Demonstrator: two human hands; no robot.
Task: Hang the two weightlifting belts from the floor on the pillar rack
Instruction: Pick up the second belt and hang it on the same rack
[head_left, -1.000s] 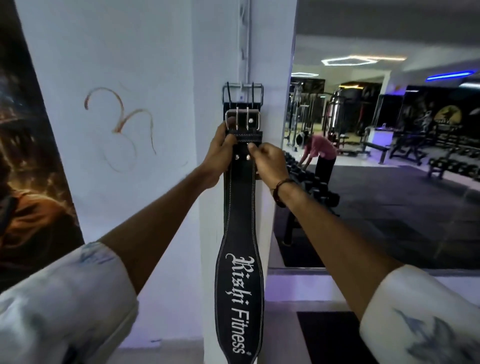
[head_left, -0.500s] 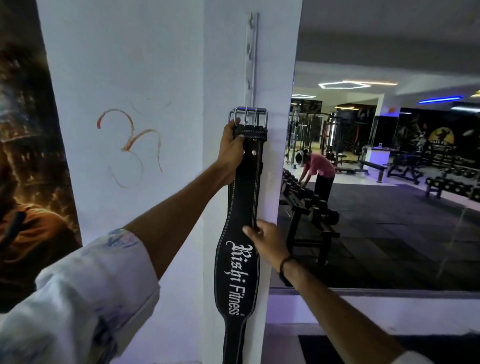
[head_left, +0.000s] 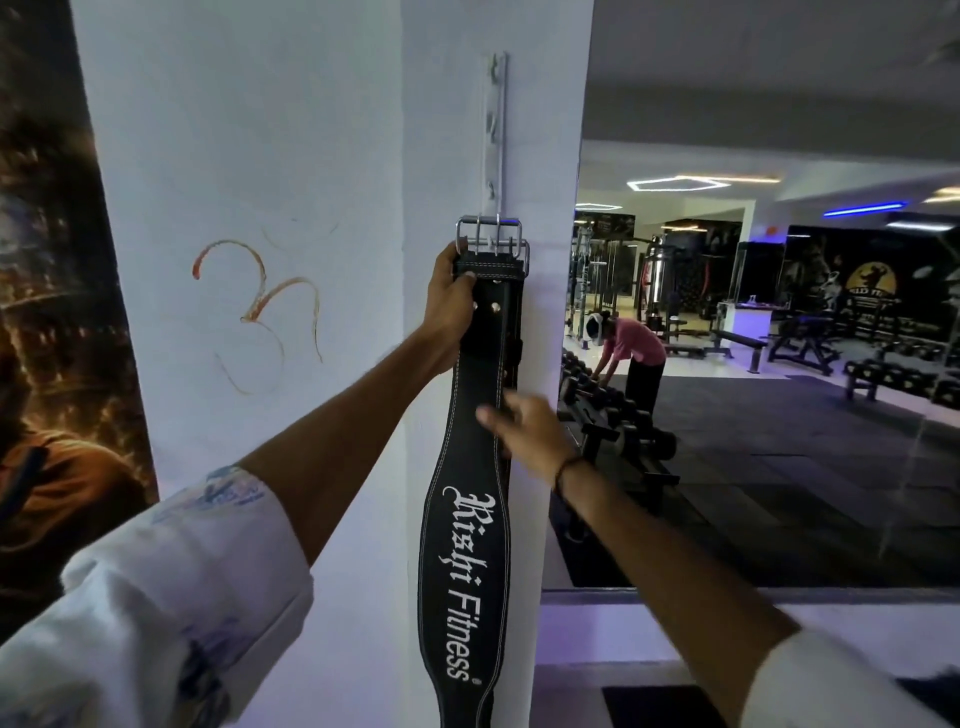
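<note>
Left hand (head_left: 451, 301) closed around black belt (head_left: 470, 519) just below its steel buckle (head_left: 492, 240) | right hand (head_left: 524, 427) loosely open, blurred, fingers against belt's right edge, lower down | belt hanging upright against white pillar (head_left: 550, 156), buckle at foot of hook rack (head_left: 496, 130).

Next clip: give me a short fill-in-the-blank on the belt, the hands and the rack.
1. The left hand grips the belt just below its metal ____.
2. The white lettering on the belt reads Rishi ____.
3. The right hand touches the belt's ____ edge.
4. The hook rack is fixed to the white ____.

Missing words: buckle; Fitness; right; pillar
</note>
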